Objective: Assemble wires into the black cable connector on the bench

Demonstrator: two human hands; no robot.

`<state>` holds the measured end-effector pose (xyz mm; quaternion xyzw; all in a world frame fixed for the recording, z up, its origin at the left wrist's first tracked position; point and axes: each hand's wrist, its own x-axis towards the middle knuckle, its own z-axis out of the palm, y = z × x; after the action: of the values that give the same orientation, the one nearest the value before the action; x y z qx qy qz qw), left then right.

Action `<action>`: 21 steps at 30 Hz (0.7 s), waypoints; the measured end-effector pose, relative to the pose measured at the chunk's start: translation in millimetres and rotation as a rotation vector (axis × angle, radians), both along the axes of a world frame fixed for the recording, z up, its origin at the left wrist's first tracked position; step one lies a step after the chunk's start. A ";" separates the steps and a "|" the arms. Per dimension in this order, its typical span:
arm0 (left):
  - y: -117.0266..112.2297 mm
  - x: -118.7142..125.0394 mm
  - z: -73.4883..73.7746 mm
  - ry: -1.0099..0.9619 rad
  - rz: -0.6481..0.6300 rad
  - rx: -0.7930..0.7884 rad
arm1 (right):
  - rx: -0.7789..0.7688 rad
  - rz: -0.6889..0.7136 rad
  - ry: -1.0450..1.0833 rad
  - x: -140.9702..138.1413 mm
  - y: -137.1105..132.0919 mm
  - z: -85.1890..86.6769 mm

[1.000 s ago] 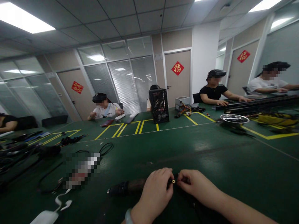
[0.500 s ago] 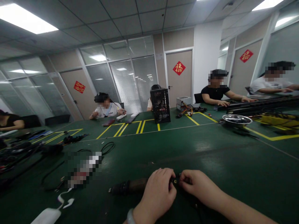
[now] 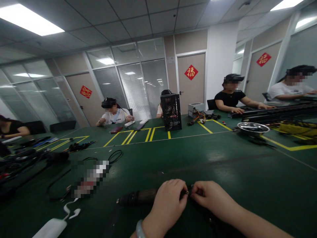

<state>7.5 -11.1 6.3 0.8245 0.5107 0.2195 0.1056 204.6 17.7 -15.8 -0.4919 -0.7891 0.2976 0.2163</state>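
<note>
My left hand (image 3: 170,205) and my right hand (image 3: 209,198) meet low in the view, just above the green work table (image 3: 223,162). Between them lies a thick black cable with a brown sleeved section (image 3: 137,198), ending in a small gold-tipped connector (image 3: 187,192). My left fingers close over the cable near that end. My right fingertips pinch the connector end, partly hiding it. A pale band (image 3: 140,229) circles my left wrist.
Black cables and a pixelated object (image 3: 90,178) lie to the left, with a white charger (image 3: 52,228) at the front. Farther off are a metal bowl (image 3: 250,128), a black mesh computer case (image 3: 170,112) and several seated co-workers (image 3: 230,94).
The whole view has shifted slightly, with the room sliding right and the hands lower in the frame. My hands stay together on the connector end, and the cable has not visibly changed.
</note>
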 end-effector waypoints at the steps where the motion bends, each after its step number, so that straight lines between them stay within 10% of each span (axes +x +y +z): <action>1: 0.5 -0.1 -0.6 0.003 -0.001 -0.003 | -0.003 -0.005 0.006 -0.6 -0.5 0.6; 21: 3.9 1.2 -4.6 -0.023 -0.040 0.048 | -0.060 0.015 0.146 -3.6 -6.4 6.8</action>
<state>8.7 -7.2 1.8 0.8343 0.4875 0.2390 0.0958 201.0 11.3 -8.9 -0.4694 -0.7655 0.3576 0.2564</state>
